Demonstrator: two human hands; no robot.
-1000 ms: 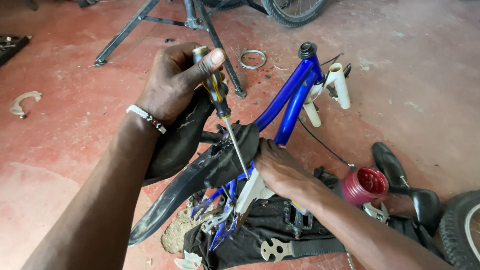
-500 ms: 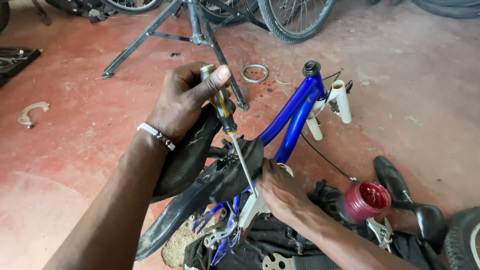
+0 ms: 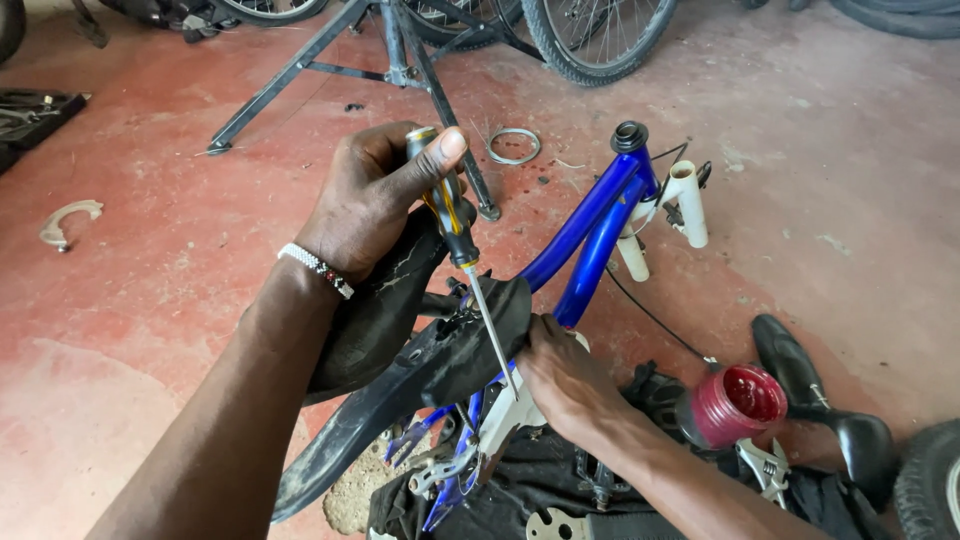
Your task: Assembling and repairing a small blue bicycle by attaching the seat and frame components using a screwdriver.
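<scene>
Left hand is gripping the screwdriver, tip seated at the mudguard; right hand is clasping the frame; mudguard still attached.

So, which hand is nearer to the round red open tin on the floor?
Right. The right hand grips the blue bicycle frame just beside the red tin; the left hand holds the yellow-black screwdriver higher, farther away.

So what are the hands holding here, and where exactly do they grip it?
The left hand grips the yellow-and-black screwdriver by its handle. The right hand clasps the blue bicycle frame low down, beside the black mudguard.
</scene>
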